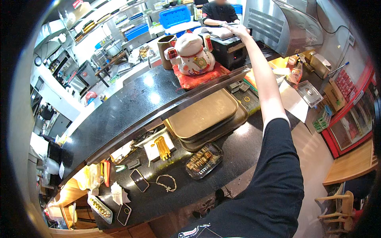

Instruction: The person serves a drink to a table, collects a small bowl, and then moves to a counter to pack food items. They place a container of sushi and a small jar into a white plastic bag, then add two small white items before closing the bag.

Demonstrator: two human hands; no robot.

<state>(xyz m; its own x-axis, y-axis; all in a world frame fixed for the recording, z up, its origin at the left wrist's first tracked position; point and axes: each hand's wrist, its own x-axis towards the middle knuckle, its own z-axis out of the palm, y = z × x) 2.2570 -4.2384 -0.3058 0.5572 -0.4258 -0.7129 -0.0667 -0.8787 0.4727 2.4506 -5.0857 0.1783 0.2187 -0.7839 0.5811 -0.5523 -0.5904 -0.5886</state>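
My right hand point(237, 30) reaches far over the raised black counter, beside a plastic-wrapped item point(218, 32) on top of a black machine point(227, 49). A dark flat edge shows near its fingers; whether I grip it cannot be told. My left hand is out of view. Left of the machine a white lucky cat figurine point(195, 55) sits on a red cushion point(190, 78). On the lower counter lies a clear-lidded tray of sushi rolls point(204, 160), below a stack of brown serving trays point(205, 114). A narrower tray of rolls point(100, 209) stands at the counter's far left end.
Two phones point(139, 180) point(124, 214), a beaded bracelet point(166, 183) and a box of wooden chopsticks point(162, 148) lie on the lower counter point(184, 193). A co-worker point(220, 13) stands across the raised ledge point(128, 95). A red-framed fridge point(351, 125) is at right.
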